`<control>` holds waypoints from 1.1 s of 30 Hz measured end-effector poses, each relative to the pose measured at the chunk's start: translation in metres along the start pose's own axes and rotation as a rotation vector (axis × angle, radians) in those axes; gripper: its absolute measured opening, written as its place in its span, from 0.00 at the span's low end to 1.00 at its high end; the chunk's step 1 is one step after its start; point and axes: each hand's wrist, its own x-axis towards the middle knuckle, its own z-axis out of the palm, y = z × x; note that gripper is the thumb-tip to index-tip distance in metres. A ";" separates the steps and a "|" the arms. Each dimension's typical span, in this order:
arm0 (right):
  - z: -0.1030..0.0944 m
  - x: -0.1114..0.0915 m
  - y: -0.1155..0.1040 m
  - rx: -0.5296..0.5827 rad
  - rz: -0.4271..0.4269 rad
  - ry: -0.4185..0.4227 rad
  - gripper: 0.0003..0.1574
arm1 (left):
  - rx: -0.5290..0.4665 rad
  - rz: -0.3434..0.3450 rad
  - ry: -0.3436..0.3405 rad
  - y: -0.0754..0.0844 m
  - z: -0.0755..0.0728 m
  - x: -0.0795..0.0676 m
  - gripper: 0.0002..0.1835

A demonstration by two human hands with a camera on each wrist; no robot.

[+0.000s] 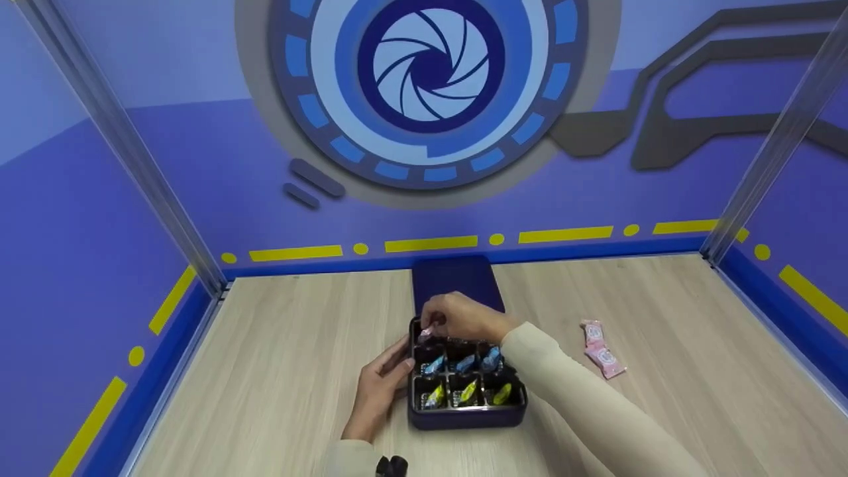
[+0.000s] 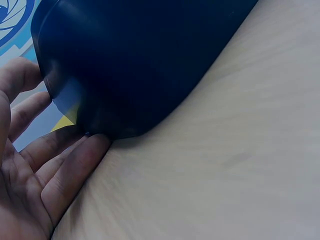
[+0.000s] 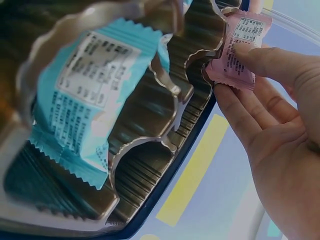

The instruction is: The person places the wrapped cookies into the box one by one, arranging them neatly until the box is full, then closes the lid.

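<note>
A dark blue box (image 1: 467, 419) with a divided tray lies on the table. At its back left compartment, my right hand (image 1: 467, 318) pinches a pink wrapped candy (image 3: 245, 30) between thumb and fingers. The candy's lower end is at the compartment edge in the right wrist view. My left hand (image 1: 377, 391) rests against the box's left side, its extended fingers (image 2: 75, 170) touching the outer wall. Blue wrapped candies (image 1: 466, 362) fill the middle row, and yellow-green ones (image 1: 468, 393) the front row. My right hand and sleeve partly cover the back row.
Two more pink wrapped candies (image 1: 605, 362) lie on the wooden table (image 1: 298, 344) right of the box. A flat dark blue lid (image 1: 457, 278) is behind the box, by the back wall (image 1: 199, 185). Panels with metal posts (image 1: 132, 146) enclose the table's sides.
</note>
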 end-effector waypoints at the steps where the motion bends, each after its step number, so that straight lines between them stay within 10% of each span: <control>1: 0.000 0.000 0.000 0.001 0.000 0.000 0.10 | 0.000 0.001 0.002 0.000 0.000 0.000 0.29; 33: 0.001 -0.008 0.006 0.081 0.016 0.046 0.13 | 0.027 -0.019 0.012 0.001 0.000 0.000 0.29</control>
